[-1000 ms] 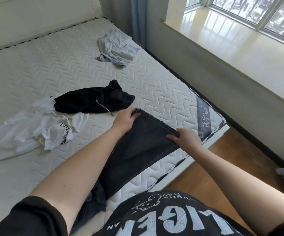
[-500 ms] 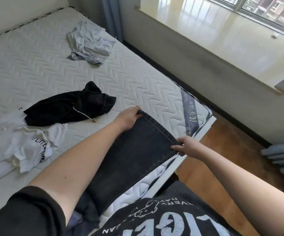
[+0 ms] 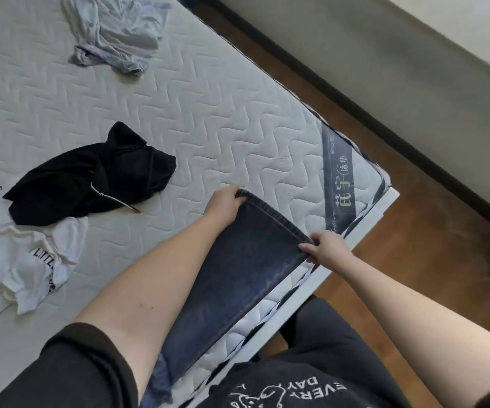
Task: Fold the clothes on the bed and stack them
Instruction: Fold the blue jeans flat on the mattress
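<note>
Dark blue jeans (image 3: 238, 278) lie stretched along the near right edge of the white quilted mattress (image 3: 202, 113). My left hand (image 3: 224, 206) grips the far left corner of the leg hem. My right hand (image 3: 327, 250) pinches the right corner of the same hem, at the mattress edge. A crumpled black garment (image 3: 90, 179) with a white drawstring lies left of the jeans. A white printed T-shirt (image 3: 17, 260) is bunched at the left edge. A light grey garment (image 3: 117, 33) lies crumpled at the far end.
The bed's corner with a dark label strip (image 3: 341, 184) is just beyond my right hand. Brown wooden floor (image 3: 414, 260) runs along the right, bounded by a grey wall with a dark skirting board (image 3: 355, 107).
The camera has tilted down and left, so the window has left the view. Both hands keep hold of the jeans hem, with the right hand shifted slightly toward the mattress edge.
</note>
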`<state>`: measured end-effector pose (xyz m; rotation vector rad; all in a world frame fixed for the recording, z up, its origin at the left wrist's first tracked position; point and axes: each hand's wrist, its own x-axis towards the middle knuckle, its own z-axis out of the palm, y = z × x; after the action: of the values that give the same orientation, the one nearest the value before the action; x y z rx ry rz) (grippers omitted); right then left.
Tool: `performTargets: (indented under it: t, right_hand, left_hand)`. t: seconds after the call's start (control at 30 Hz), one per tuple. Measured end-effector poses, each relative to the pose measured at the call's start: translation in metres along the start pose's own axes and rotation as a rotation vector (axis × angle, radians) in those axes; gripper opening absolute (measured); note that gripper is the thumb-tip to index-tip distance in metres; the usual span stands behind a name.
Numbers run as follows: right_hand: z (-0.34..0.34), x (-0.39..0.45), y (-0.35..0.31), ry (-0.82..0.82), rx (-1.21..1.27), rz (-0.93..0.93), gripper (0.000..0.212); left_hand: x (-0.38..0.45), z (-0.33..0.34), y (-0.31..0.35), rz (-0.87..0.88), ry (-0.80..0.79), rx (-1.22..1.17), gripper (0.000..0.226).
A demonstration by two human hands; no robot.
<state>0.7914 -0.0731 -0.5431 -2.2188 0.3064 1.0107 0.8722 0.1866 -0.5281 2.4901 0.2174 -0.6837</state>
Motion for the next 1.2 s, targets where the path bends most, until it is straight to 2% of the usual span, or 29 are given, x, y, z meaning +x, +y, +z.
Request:
performTargets:
  t: [0.2, 0.43, 0.6, 0.8, 0.97, 1.07, 1.2]
  right_hand:
    - [-0.019, 0.052, 0.032, -0.047, 0.02, 0.092, 0.022]
    - [-0.024, 0.102, 0.046, -0.014, 0.134, 0.16, 0.015]
    - [-0.013, 0.13, 0.055, -0.009, 0.12, 0.227, 0.017]
    - [0.005, 0.142, 0.059, 0.083, 0.196, 0.255, 0.015]
    - [0.013, 0.14, 0.068, 0.24, 0.245, 0.393, 0.034]
    - [0.026, 0.126, 0.072, 0.268, 0.166, 0.332, 0.036]
    - [0.052, 0.107, 0.076, 0.122, 0.138, 0.189, 0.034]
  left_hand:
    - [0.05, 0.037, 0.013, -0.057, -0.089, 0.026, 0.032]
    - [0.104, 0.066, 0.016, -0.087, -0.038, 0.049, 0.017]
    - [0.127, 0.084, 0.01, -0.109, -0.035, 0.038, 0.018]
    - [0.135, 0.1, 0.004, -0.142, 0.033, -0.006, 0.023]
    - [0.133, 0.101, 0.007, -0.094, 0.065, -0.014, 0.044]
    - [0.113, 0.103, -0.005, -0.066, 0.033, 0.023, 0.044]
    - [0.069, 0.111, -0.042, -0.067, -0.05, 0.093, 0.037]
